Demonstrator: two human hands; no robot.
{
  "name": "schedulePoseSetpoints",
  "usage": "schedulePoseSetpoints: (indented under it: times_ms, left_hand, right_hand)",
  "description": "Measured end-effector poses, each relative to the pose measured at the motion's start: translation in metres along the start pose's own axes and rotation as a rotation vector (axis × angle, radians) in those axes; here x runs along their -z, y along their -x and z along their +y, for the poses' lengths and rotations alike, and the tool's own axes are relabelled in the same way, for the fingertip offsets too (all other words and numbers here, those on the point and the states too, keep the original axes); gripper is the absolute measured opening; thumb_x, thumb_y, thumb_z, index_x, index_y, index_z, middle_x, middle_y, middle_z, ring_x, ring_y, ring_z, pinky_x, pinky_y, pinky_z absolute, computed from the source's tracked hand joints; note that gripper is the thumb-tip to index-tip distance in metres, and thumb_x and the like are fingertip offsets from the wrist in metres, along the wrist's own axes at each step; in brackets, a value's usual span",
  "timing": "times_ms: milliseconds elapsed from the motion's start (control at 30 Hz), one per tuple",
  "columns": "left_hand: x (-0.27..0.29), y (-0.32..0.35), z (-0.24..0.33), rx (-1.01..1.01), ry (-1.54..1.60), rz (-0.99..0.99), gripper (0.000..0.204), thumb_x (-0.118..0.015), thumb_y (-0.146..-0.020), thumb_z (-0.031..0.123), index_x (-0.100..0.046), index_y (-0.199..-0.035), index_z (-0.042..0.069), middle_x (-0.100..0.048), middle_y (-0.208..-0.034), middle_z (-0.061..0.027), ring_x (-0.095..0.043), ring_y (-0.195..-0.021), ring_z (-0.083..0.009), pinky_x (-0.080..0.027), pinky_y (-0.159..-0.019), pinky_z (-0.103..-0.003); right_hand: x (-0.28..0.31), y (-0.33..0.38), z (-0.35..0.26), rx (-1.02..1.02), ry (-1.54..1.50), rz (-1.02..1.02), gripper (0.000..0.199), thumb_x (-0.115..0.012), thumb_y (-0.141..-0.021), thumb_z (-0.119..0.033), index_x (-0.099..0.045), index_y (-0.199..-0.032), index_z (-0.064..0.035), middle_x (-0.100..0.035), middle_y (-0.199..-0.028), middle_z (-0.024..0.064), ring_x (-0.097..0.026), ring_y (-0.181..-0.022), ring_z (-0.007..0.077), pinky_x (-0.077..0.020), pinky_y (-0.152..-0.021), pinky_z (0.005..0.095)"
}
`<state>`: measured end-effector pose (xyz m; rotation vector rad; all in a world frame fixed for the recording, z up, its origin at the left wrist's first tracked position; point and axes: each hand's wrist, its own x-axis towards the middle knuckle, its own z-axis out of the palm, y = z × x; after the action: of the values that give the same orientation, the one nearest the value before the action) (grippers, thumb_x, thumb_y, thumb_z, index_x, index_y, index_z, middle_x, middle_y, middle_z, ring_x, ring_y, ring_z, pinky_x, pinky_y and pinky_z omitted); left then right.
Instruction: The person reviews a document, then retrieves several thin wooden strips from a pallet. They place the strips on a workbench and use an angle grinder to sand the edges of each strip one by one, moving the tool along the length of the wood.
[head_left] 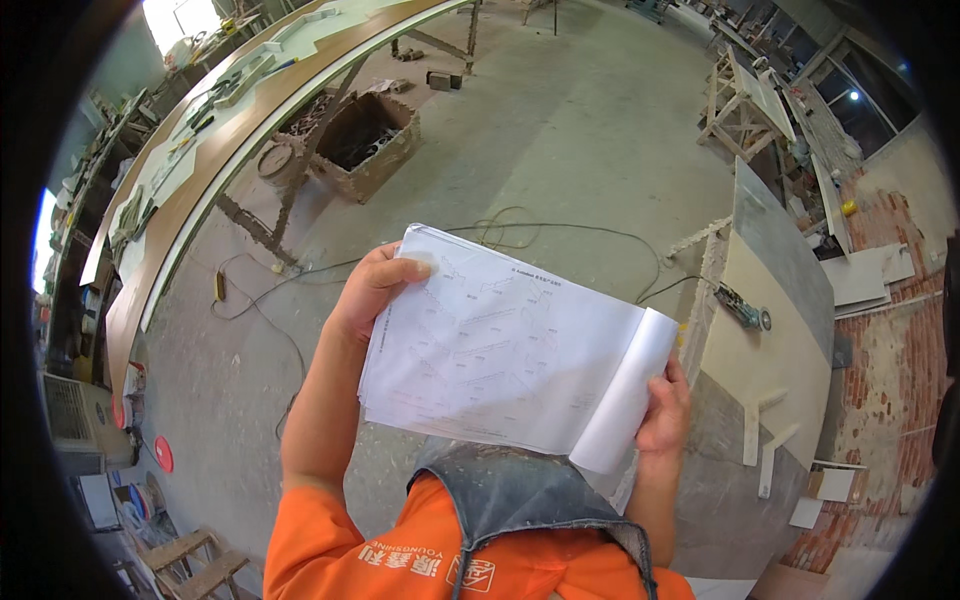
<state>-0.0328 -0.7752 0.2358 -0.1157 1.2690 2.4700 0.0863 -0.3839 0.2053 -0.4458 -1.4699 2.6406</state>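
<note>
At opposite edges of the papers, left hand and right hand pinch them, partly hidden beneath.

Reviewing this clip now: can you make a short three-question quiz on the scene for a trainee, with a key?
1. True or false: the left hand and the right hand both hold the paper sheets.

2. Multiple choice: which side of the paper sheets is rolled over?
A) The side at the left hand
B) The side at the right hand
C) Neither side

3. Count: how many white forked pieces show below the corded power tool in the picture?

Key: 1. True. 2. B. 3. Two.
</note>
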Motion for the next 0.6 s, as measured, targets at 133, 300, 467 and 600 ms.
schedulePoseSetpoints:
  times_ms: [133,300,467,600]
  left_hand:
    - [-0.006,0.000,-0.005,0.013,0.012,0.051,0.033,-0.066,-0.083,0.005,-0.067,-0.114,-0.005,-0.073,-0.102,-0.0148,-0.072,-0.085,-0.0227,-0.061,-0.081,-0.038]
    - [-0.019,0.005,-0.017,0.055,-0.081,0.119,0.037,-0.071,-0.084,0.011,-0.066,-0.118,-0.005,-0.073,-0.106,-0.0151,-0.072,-0.089,-0.0228,-0.060,-0.083,-0.038]
    - [-0.021,0.014,-0.037,0.041,-0.172,0.111,0.050,-0.074,-0.083,0.014,-0.062,-0.127,-0.006,-0.071,-0.113,-0.0164,-0.072,-0.095,-0.0240,-0.058,-0.087,-0.038]
    - [-0.025,0.026,-0.046,0.050,-0.287,0.094,0.055,-0.075,-0.083,0.013,-0.058,-0.131,-0.009,-0.070,-0.117,-0.0166,-0.071,-0.100,-0.0241,-0.056,-0.091,-0.037]
  right_hand:
    - [0.011,-0.010,-0.004,-0.026,-0.030,-0.050,0.069,-0.064,-0.082,-0.006,-0.043,-0.147,0.0065,-0.062,-0.130,0.0146,-0.064,-0.116,0.0242,-0.0529,-0.102,0.0374]
    - [0.025,-0.009,-0.009,-0.087,-0.032,0.003,0.066,-0.063,-0.083,-0.003,-0.045,-0.146,0.0062,-0.063,-0.129,0.0146,-0.065,-0.114,0.0248,-0.0554,-0.100,0.0387]
    - [0.046,-0.006,-0.007,-0.109,-0.087,0.011,0.055,-0.059,-0.087,-0.002,-0.051,-0.142,0.0028,-0.066,-0.126,0.0144,-0.067,-0.110,0.0268,-0.0574,-0.097,0.0397]
    - [0.056,-0.003,-0.004,-0.100,-0.092,0.046,0.057,-0.062,-0.086,-0.001,-0.051,-0.141,0.0041,-0.066,-0.125,0.0143,-0.067,-0.110,0.0260,-0.0576,-0.097,0.0395]
